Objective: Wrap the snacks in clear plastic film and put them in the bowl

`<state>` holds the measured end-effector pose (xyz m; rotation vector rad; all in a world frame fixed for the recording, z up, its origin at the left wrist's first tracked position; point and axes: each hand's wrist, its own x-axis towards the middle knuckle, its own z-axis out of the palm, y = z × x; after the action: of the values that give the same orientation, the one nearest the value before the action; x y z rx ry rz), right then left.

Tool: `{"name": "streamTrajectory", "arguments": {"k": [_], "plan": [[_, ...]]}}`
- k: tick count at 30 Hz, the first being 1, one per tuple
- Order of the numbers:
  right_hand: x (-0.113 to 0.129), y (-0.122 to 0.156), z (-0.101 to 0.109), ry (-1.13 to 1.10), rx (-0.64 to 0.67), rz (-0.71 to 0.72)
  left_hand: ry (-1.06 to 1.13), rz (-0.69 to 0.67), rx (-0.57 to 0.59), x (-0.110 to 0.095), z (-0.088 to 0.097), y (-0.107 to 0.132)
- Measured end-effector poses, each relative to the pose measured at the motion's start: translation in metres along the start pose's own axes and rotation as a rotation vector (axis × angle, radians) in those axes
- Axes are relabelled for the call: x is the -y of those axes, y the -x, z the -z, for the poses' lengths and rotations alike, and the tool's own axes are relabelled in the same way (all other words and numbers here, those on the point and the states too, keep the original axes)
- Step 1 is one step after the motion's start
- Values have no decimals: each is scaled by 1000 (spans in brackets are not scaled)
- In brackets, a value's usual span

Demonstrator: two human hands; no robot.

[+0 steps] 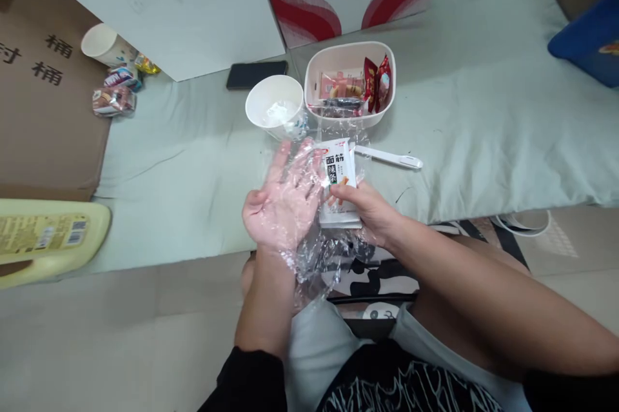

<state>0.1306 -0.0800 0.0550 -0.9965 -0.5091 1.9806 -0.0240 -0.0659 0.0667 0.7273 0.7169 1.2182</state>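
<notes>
Palm up with fingers spread, my left hand (pixel 285 206) is inside or behind a clear plastic bag (pixel 319 254); I cannot tell exactly how the film lies over it. My right hand (pixel 370 206) grips white snack packets (pixel 341 206), its thumb across their front, and the bag's film gathers around and below them. Just beyond my hands stand a white paper cup (pixel 275 102) with clear plastic inside and a pale pink plastic basket (pixel 351 51) holding red and pink snack packets (pixel 374 83). A white plastic-handled tool (pixel 391 157) lies partly hidden behind the packets.
A black phone (pixel 256 74) lies behind the cup, before white cartons (pixel 159 6). At left are another paper cup (pixel 104 44), small snack packs (pixel 115 100), a brown carton (pixel 43 115) and a yellow jug (pixel 53 235). Something blue (pixel 587 41) stands at right.
</notes>
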Motion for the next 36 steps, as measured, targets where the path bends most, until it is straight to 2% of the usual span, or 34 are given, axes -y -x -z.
{"name": "streamTrajectory", "arguments": {"k": [4, 7, 11, 14, 18, 20, 23, 25, 28, 30, 31, 33, 36], "plan": [[10, 1, 7, -146, -33, -64, -20, -149, -32, -15, 11, 3], [17, 5, 11, -184, -66, -53, -45, -243, -113, -24, 24, 1], [23, 7, 9, -152, -104, 8, -31, -278, -221, -29, 37, -3], [20, 1, 9, -57, -111, 9, -47, -316, -237, -30, 45, -3], [15, -11, 13, 101, -114, -7, -46, -274, -229, -32, 54, -4], [16, -13, 13, 105, -145, 6, -48, -284, -242, -36, 59, -4], [19, -12, 15, 76, -169, 82, -44, -310, -269, -41, 66, -5], [20, -10, 19, 133, -187, 170, -23, -239, -289, -41, 70, -6], [21, -2, 32, 383, -298, 275, 5, -76, -296, -33, 75, -10], [25, 4, 39, 586, -352, 330, 15, -45, -285, -27, 78, -13], [27, 8, 41, 662, -341, 349, 13, -45, -279, -24, 79, -14], [33, 11, 41, 745, -232, 349, 1, -50, -269, -20, 82, -16], [39, 10, 32, 837, 15, 217, 4, -37, -262, -18, 81, -17]]}}
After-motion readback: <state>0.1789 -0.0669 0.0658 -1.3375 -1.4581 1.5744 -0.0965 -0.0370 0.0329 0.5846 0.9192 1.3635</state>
